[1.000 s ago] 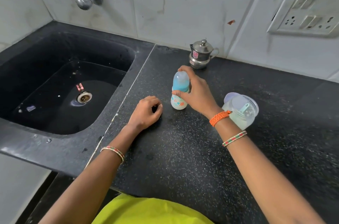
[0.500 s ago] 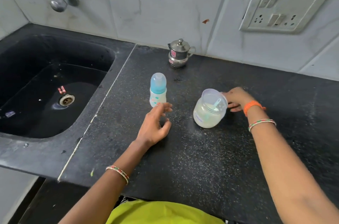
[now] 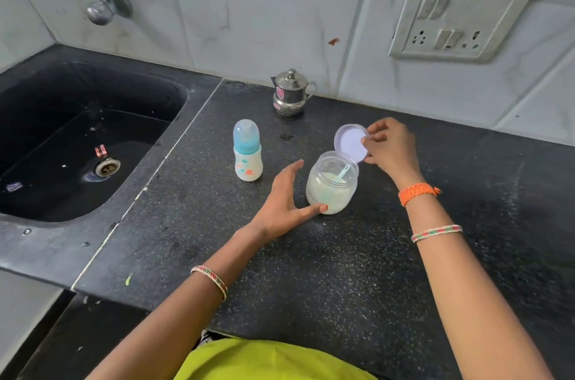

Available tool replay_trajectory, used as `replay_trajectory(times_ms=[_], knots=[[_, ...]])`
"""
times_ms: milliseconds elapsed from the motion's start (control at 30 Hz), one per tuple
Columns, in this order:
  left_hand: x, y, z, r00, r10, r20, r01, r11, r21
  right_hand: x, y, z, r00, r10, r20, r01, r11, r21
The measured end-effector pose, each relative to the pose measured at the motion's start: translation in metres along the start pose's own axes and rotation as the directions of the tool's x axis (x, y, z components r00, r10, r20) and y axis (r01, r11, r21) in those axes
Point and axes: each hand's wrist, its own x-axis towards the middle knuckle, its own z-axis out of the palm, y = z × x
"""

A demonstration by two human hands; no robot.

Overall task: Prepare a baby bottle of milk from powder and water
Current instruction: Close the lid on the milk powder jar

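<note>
Our right hand [image 3: 390,146] pinches the lid [image 3: 351,143] off; our left hand [image 3: 284,202] spreads open against the light, slick plastic jar [image 3: 331,185] mid-counter – grip low, around the belly.

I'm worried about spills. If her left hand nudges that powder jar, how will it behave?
The jar looks squat and wide-based, so it would probably slide rather than tip. It seems thin clear plastic, roughly half full of powder, so likely light. With the lid flipped up by the right hand, a hard knock by the left hand could scatter powder.
</note>
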Motion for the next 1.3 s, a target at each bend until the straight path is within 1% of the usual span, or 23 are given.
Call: replay_trajectory(times_ms=[67,133,200,267,333,400,533,633,733,800,833,867,933,1000,1033,1067,1100,1200,1233,1267,1300], knots=[[0.005,0.005,0.004,1.000,-0.021,-0.004,0.021,0.999,-0.035,-0.014,-0.007,-0.010,0.997,-0.052,-0.056,0.058,0.992,0.114],[0.008,0.007,0.006,0.999,-0.035,-0.018,0.034,0.998,-0.055,-0.030,-0.013,-0.015,0.988,-0.118,-0.100,0.133,0.979,0.155],[0.009,0.010,0.008,0.999,-0.032,-0.024,0.031,0.998,-0.061,-0.046,-0.016,-0.016,0.966,-0.224,-0.125,0.238,0.966,0.103],[0.011,0.013,0.009,1.000,-0.012,-0.018,0.011,0.999,-0.049,-0.060,-0.016,-0.016,0.931,-0.345,-0.118,0.348,0.937,0.003],[0.012,0.017,0.011,1.000,0.024,-0.006,-0.024,0.998,-0.058,-0.074,-0.014,-0.015,0.899,-0.434,-0.063,0.428,0.900,-0.086],[0.015,0.021,0.013,0.998,0.054,0.009,-0.053,0.993,-0.103,-0.085,-0.010,-0.013,0.874,-0.485,0.031,0.484,0.863,-0.146],[0.017,0.021,0.014,0.999,0.044,-0.012,-0.046,0.984,-0.172,-0.095,-0.009,-0.008,0.825,-0.515,0.231,0.564,0.772,-0.294],[0.013,0.016,0.009,0.997,0.030,-0.069,-0.043,0.981,-0.187,-0.094,-0.018,-0.006,0.798,-0.499,0.338,0.599,0.722,-0.348],[0.012,0.011,0.004,0.997,0.030,-0.077,-0.044,0.981,-0.189,-0.086,-0.029,-0.006,0.782,-0.461,0.420,0.616,0.674,-0.407],[0.014,0.008,0.004,0.997,0.035,-0.074,-0.049,0.979,-0.197,-0.073,-0.037,-0.008,0.760,-0.394,0.517,0.630,0.644,-0.435],[0.014,0.006,0.004,0.997,0.032,-0.071,-0.046,0.979,-0.198,-0.065,-0.043,-0.008,0.742,-0.329,0.584,0.630,0.640,-0.440],[0.015,0.005,0.005,0.997,0.023,-0.069,-0.037,0.979,-0.198,-0.057,-0.051,-0.007,0.718,-0.245,0.652,0.626,0.637,-0.450],[0.014,0.002,0.007,0.998,-0.001,-0.069,-0.012,0.981,-0.192,-0.043,-0.067,-0.003,0.637,-0.107,0.763,0.660,0.587,-0.468],[0.014,0.001,0.008,0.997,-0.018,-0.071,0.005,0.983,-0.183,-0.033,-0.078,0.002,0.554,-0.049,0.831,0.717,0.536,-0.446],[0.014,0.001,0.007,0.997,-0.019,-0.072,0.005,0.984,-0.181,-0.031,-0.081,0.004,0.535,-0.040,0.844,0.729,0.527,-0.437],[0.014,0.001,0.007,0.997,-0.016,-0.076,0.002,0.983,-0.182,-0.029,-0.083,0.005,0.539,-0.041,0.842,0.731,0.520,-0.442],[0.014,0.001,0.007,0.997,-0.014,-0.080,-0.001,0.983,-0.185,-0.028,-0.083,0.005,0.561,-0.056,0.826,0.729,0.505,-0.461],[0.016,-0.002,0.009,0.997,-0.010,-0.076,-0.006,0.978,-0.209,-0.030,-0.083,0.012,0.693,-0.166,0.702,0.699,0.396,-0.596],[0.017,-0.003,0.010,0.997,-0.007,-0.074,-0.009,0.977,-0.213,-0.031,-0.081,0.016,0.725,-0.200,0.659,0.678,0.372,-0.634],[0.017,-0.004,0.010,0.997,-0.006,-0.074,-0.010,0.977,-0.214,-0.033,-0.080,0.018,0.752,-0.220,0.621,0.653,0.375,-0.658],[0.017,-0.005,0.010,0.997,-0.008,-0.073,-0.008,0.976,-0.216,-0.034,-0.081,0.018,0.778,-0.242,0.579,0.624,0.401,-0.671]])
